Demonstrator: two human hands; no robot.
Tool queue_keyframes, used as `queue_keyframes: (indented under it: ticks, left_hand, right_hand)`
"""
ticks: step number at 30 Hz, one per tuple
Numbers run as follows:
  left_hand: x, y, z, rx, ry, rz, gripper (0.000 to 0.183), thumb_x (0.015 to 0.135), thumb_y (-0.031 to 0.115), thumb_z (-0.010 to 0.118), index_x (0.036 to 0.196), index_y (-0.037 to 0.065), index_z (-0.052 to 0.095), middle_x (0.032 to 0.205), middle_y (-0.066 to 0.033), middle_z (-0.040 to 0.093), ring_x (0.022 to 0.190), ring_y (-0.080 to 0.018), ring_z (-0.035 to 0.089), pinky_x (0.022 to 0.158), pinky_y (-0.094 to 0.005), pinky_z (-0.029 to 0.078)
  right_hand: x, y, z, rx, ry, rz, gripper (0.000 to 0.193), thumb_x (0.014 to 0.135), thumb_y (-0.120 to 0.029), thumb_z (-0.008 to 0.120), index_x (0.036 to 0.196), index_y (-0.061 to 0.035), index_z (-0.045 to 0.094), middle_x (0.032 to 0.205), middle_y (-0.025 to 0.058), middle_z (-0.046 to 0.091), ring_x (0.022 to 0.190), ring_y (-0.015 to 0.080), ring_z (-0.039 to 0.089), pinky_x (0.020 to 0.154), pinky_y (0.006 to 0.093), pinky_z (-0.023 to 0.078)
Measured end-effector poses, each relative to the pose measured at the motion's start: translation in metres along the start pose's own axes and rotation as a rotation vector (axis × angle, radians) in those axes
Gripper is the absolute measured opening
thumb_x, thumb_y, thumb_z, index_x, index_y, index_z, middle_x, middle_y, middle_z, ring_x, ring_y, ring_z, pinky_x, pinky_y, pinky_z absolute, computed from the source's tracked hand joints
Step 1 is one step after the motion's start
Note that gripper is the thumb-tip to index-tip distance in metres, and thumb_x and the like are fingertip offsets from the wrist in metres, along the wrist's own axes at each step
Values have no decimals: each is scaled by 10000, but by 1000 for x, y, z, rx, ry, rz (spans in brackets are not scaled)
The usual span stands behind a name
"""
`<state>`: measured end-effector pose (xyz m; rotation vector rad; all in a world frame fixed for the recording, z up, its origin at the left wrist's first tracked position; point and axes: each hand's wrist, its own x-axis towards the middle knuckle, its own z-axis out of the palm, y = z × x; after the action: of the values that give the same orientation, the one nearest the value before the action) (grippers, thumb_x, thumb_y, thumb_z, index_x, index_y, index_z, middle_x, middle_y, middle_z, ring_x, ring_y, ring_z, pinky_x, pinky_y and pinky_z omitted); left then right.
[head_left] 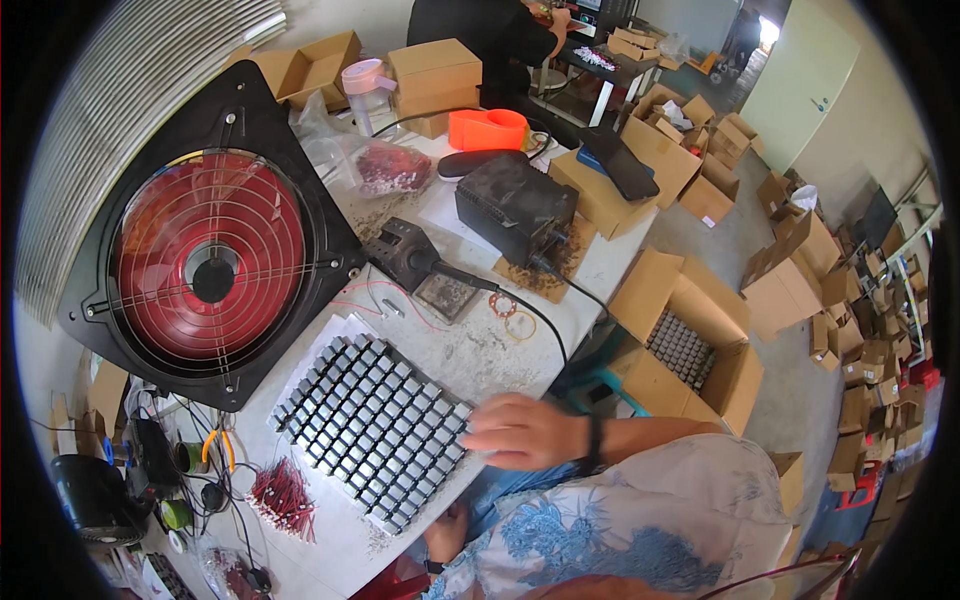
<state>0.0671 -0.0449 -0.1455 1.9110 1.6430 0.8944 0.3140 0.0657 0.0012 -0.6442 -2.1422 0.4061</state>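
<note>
A block of small grey-white square parts in rows (pixel 375 425), with dark gaps between them, lies on the table. My right hand (pixel 525 430), with a black band at the wrist, is at the block's right corner. Its fingers are bent and pressed together; whatever they hold, if anything, is hidden. Below the table's near edge is my left hand (pixel 447 530), beside my leg, its fingers mostly hidden. A bundle of short red wires with white ends (pixel 283 500) sits left of the block.
A large black fan with a wire guard (pixel 212 280) stands at left. Behind the block are a soldering iron holder (pixel 400 255), a black box-shaped unit (pixel 515 205) and an orange tape dispenser (pixel 487 130). An open carton (pixel 735 375) holds similar parts. Another person (pixel 470 30) works beyond.
</note>
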Motion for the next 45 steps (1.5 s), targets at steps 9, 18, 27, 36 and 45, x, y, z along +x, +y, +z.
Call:
queue_keyframes:
  ticks: [9,18,27,36,45]
  left_hand:
    - [-2,6,3,32,43,-8,348,667,18,744,527,45,427,457,-88,374,426,-270,392,462,-411,344]
    - [-7,6,2,35,-4,-27,341,729,67,706,515,58,441,462,-89,409,435,-291,427,479,-435,348]
    - [-9,0,5,68,-7,-23,347,707,68,723,520,65,431,489,-99,416,469,-320,448,504,-442,372]
    - [-14,2,9,68,8,-6,312,720,76,722,572,46,448,483,-110,418,433,-299,439,471,-422,366]
    - [-23,10,-2,118,22,-71,288,767,205,701,585,55,536,578,-164,542,543,-374,543,522,-461,446]
  right_hand:
    - [71,-80,-259,103,557,-160,846,836,-41,588,1510,-171,93,703,-6,414,503,81,367,484,226,307]
    - [55,-72,-281,67,658,-55,743,865,-26,498,1506,-179,154,679,1,369,498,86,339,500,229,277]
    - [41,-69,-292,49,702,-32,725,879,-16,471,1508,-209,167,689,-3,373,503,84,333,503,226,279]
    - [34,-72,-296,34,736,-5,728,884,-24,465,1512,-221,153,701,-1,375,515,85,338,511,225,285]
    - [-35,-19,-186,-73,-35,737,318,899,-173,540,1152,10,597,814,37,585,683,161,556,633,290,453]
